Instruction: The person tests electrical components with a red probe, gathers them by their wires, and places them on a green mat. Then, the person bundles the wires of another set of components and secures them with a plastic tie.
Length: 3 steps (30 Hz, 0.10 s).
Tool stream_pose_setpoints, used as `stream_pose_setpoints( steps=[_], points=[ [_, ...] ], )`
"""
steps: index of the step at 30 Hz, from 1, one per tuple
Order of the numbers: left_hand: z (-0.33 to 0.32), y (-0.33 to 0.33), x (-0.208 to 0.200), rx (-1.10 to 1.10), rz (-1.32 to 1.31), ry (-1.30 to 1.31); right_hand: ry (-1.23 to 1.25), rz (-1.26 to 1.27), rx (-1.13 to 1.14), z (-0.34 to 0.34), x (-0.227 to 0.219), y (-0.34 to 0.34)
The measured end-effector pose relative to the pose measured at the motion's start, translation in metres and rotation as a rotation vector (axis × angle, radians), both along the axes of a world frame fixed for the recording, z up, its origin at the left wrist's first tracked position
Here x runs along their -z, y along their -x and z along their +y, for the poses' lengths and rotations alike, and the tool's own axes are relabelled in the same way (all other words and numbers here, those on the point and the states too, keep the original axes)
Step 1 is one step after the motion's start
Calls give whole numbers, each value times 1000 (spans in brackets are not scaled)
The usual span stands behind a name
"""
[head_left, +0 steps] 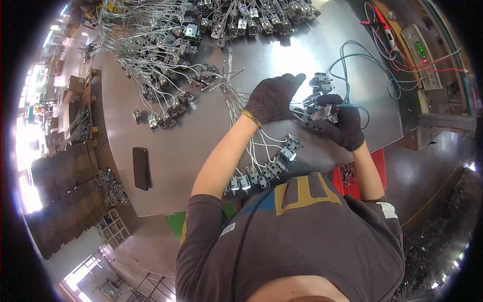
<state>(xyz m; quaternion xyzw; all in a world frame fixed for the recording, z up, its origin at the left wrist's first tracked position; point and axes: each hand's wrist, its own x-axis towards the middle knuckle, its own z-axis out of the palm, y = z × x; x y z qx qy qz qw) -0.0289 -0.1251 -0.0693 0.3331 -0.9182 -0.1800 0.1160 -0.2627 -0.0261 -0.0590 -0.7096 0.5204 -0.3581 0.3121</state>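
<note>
Both my hands wear dark knitted gloves. My left hand [274, 99] is over a bundle of thin white wires [234, 98], closed on some of them with its fingers pointing right. Some wires come out past its thumb side. My right hand [347, 126] is closed around a small dark-and-silver block [324, 114], close to the left hand. A blue-grey cable [352, 105] runs into that grip. More grey blocks [322, 83] stand just beyond the right hand. Below my left wrist, several wired grey blocks [274, 168] lie in a curved row along the near edge.
Large heaps of wired metal-and-grey parts [166, 48] cover the far left and far middle of the metal table [186, 136]. A dark flat phone-like case [141, 168] lies at left. At far right are a meter with a lit display [421, 55] and a red probe [385, 27].
</note>
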Motion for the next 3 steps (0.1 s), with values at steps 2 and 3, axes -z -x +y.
stream_pose_setpoints(
  steps=[2, 3],
  points=[
    [-1, -2, -1, -21, -15, -27, 96, -40, -2, -3, -3, -2],
    [-2, -3, -6, -39, -27, -51, -39, 105, -27, -4, -9, 4]
  ],
)
